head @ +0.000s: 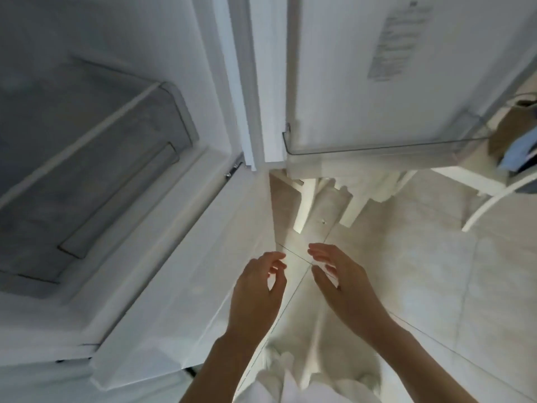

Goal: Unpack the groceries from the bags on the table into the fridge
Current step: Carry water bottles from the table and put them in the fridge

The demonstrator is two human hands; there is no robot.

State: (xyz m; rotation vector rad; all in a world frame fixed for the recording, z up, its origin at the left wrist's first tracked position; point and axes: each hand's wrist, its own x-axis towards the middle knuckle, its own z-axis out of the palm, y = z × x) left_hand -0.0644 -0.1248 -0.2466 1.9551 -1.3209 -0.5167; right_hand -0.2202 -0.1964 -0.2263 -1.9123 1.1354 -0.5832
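Smooth white fridge (162,257) filling the left of the frame, door (363,68) swung open at upper centre, clear plastic bin (386,146) along its foot, long axis left to right. Both hands low centre over pale glossy floor tiles (436,257): left hand (255,298) and right hand (345,289) empty, fingers loosely spread. At the right edge, blurred, perhaps a brown bag (511,132) on a white desk (465,177).

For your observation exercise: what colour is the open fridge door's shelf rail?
Clear, see-through plastic door shelf rail, seen in the head view.
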